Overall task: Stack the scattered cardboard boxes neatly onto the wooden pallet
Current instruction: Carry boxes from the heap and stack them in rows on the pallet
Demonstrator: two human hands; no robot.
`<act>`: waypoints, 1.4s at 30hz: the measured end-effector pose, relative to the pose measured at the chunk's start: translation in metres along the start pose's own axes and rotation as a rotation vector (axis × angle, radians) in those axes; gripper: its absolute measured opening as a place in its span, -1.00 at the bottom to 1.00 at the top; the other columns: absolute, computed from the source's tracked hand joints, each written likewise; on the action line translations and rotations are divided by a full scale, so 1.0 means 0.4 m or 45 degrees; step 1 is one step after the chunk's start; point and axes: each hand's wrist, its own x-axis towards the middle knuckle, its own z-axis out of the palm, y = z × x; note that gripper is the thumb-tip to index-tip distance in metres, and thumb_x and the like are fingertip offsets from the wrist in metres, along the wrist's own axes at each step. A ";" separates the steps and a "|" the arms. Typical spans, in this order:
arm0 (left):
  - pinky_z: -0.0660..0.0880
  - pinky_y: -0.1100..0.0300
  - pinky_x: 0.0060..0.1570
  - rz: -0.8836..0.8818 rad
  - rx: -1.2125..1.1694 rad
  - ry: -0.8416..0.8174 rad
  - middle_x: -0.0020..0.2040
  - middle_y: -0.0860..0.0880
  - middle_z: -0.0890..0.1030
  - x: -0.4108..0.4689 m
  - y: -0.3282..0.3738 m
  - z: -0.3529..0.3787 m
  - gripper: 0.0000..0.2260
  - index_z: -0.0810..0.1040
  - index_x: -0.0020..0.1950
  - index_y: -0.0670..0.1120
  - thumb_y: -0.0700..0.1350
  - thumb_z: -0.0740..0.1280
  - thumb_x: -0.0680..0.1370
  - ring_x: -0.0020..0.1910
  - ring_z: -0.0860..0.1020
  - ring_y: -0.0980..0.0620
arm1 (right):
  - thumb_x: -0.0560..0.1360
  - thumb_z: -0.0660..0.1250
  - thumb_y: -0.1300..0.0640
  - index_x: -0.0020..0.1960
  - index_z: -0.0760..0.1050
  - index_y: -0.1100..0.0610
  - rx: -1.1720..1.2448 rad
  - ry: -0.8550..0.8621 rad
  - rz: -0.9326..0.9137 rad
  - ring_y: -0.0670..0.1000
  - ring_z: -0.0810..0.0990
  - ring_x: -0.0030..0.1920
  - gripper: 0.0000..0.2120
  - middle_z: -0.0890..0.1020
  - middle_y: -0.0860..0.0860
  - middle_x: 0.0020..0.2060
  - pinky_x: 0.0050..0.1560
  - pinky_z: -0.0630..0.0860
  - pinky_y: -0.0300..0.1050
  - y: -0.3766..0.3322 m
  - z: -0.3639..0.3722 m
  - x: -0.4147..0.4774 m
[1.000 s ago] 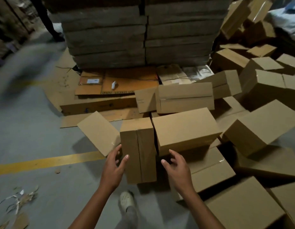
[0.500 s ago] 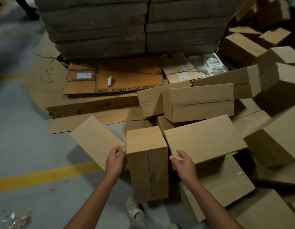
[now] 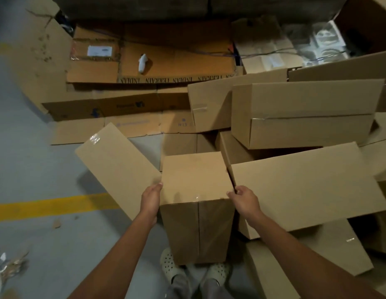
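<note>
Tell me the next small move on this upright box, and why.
Probably lift the upright box straight up: the left hand and right hand hold its side edges, and a leaning box and a flat box crowd it, so a sideways pull may drag them.

Bare left hand (image 3: 151, 199) and bare right hand (image 3: 245, 201). Left forearm (image 3: 114, 255) and right forearm (image 3: 295, 251) equally uncovered, all the way to the lower edge of the view. Low between the arms, a pair of off-white moulded clogs: left clog (image 3: 169, 266) and right clog (image 3: 218, 274). Rounded at the toe, uppers dotted with rows of small round vent holes. Grey trousers (image 3: 210, 290) above, loose and slightly creased, hems draped over the back of each shoe.
</note>
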 end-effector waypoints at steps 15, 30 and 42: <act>0.37 0.11 0.20 0.142 0.064 0.167 0.19 -0.04 0.55 -0.285 0.061 -0.029 -0.73 0.48 0.33 -0.07 -0.12 0.34 0.63 0.22 0.49 -0.03 | 0.56 0.23 -0.35 0.51 0.35 0.06 0.186 -0.144 0.111 0.11 0.52 0.26 -0.32 0.53 0.06 0.36 0.24 0.49 0.06 0.004 -0.031 -0.211; 0.47 0.07 -0.21 0.315 -0.415 -0.016 -0.16 -0.11 0.60 -0.630 0.422 -0.230 -0.77 0.55 -0.06 -0.16 -0.03 0.24 0.65 -0.15 0.56 -0.07 | 0.56 0.20 -0.37 0.59 0.18 0.10 0.512 0.063 -0.225 0.22 0.38 0.44 -0.21 0.33 0.14 0.52 0.29 0.41 0.20 -0.286 -0.275 -0.579; 0.59 -0.10 0.04 0.390 -0.139 -0.513 0.05 -0.19 0.69 -0.774 0.649 -0.303 -0.46 0.61 0.19 -0.07 0.35 0.16 0.60 0.00 0.65 -0.21 | 0.31 0.42 -0.47 0.39 0.48 0.11 0.556 0.325 -0.382 0.06 0.57 0.20 -0.13 0.60 0.03 0.26 0.17 0.52 0.03 -0.378 -0.343 -0.867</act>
